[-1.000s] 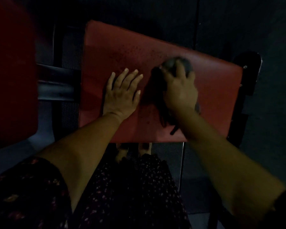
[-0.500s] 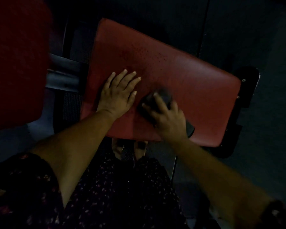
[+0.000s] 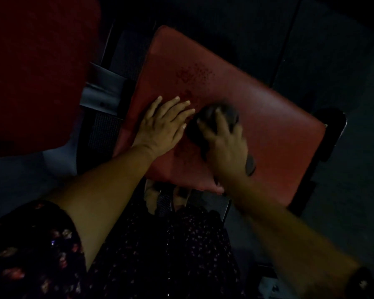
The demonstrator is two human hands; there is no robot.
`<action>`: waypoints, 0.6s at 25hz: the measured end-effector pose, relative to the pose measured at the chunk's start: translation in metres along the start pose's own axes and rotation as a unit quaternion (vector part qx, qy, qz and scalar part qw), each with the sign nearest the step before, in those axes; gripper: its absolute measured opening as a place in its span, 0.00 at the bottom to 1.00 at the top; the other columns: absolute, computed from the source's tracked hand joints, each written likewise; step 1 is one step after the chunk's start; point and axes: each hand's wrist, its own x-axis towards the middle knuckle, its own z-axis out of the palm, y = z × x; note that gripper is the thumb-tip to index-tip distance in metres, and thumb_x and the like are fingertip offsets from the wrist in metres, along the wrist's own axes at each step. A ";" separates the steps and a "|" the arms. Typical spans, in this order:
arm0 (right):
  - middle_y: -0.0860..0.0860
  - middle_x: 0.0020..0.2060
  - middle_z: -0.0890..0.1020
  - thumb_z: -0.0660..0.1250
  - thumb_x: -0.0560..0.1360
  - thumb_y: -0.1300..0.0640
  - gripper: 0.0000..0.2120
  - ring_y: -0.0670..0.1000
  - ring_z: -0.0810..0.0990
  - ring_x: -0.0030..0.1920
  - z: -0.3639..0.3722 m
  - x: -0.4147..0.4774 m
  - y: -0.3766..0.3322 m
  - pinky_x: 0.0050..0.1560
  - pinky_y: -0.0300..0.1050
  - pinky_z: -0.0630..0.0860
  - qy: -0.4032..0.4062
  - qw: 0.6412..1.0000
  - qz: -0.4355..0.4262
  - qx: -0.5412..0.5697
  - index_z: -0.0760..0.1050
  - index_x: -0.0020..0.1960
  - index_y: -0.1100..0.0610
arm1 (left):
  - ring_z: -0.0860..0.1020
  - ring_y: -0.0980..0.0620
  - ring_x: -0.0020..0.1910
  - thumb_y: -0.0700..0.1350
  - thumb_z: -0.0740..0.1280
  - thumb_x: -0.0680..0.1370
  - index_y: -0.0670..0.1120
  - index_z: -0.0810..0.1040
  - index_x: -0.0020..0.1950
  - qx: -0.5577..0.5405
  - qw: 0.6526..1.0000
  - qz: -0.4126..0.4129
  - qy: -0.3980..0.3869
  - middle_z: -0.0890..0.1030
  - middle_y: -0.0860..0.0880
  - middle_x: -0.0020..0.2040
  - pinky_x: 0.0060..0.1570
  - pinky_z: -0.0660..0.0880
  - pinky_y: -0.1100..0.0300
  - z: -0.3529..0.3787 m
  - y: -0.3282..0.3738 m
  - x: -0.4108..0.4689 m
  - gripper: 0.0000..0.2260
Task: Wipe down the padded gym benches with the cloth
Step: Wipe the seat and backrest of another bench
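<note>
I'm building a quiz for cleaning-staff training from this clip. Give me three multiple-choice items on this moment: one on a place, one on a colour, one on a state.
1. Where does the left hand lie?
A. Flat on the bench pad, beside the cloth
B. On the floor
C. On a metal frame

2. What colour is the bench pad?
A. Blue
B. White
C. Red

3. What is the right hand doing?
A. Hanging idle
B. Holding the cloth against the bench pad
C. Lifting a bottle

Answers:
1 A: its straight fingers rest on the bench pad just left of the cloth.
2 C: the padded surface shows red.
3 B: its fingers curl over the dark bunched cloth on the bench pad.
</note>
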 end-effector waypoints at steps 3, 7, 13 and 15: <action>0.55 0.71 0.70 0.69 0.70 0.54 0.24 0.62 0.68 0.52 0.027 -0.086 -0.033 0.37 0.50 0.76 -0.025 0.998 -0.060 0.015 0.76 0.66 0.43 | 0.67 0.49 0.70 0.47 0.57 0.81 0.48 0.75 0.69 -0.025 1.000 -0.002 0.000 0.76 0.48 0.69 0.72 0.58 0.48 -0.001 -0.006 0.000 0.18; 0.53 0.71 0.64 0.78 0.64 0.52 0.30 0.64 0.68 0.53 0.037 -0.117 -0.047 0.39 0.53 0.77 -0.085 0.986 -0.143 0.009 0.77 0.65 0.44 | 0.67 0.48 0.70 0.46 0.58 0.81 0.47 0.75 0.69 -0.033 0.999 -0.002 0.000 0.76 0.48 0.68 0.71 0.58 0.49 -0.002 -0.011 -0.001 0.18; 0.56 0.76 0.59 0.64 0.78 0.56 0.25 0.69 0.68 0.62 -0.014 0.030 0.024 0.45 0.57 0.75 -0.030 0.996 -0.050 -0.066 0.67 0.71 0.38 | 0.66 0.47 0.72 0.47 0.60 0.81 0.50 0.72 0.72 -0.026 0.997 -0.077 -0.007 0.72 0.49 0.72 0.73 0.60 0.44 -0.014 -0.018 -0.029 0.19; 0.56 0.77 0.55 0.62 0.79 0.57 0.26 0.68 0.65 0.65 -0.032 0.085 0.047 0.48 0.58 0.73 -0.025 0.996 -0.009 -0.086 0.63 0.73 0.37 | 0.65 0.47 0.73 0.49 0.60 0.81 0.51 0.69 0.74 -0.002 0.997 -0.073 -0.021 0.70 0.49 0.74 0.73 0.60 0.44 -0.016 -0.024 -0.046 0.20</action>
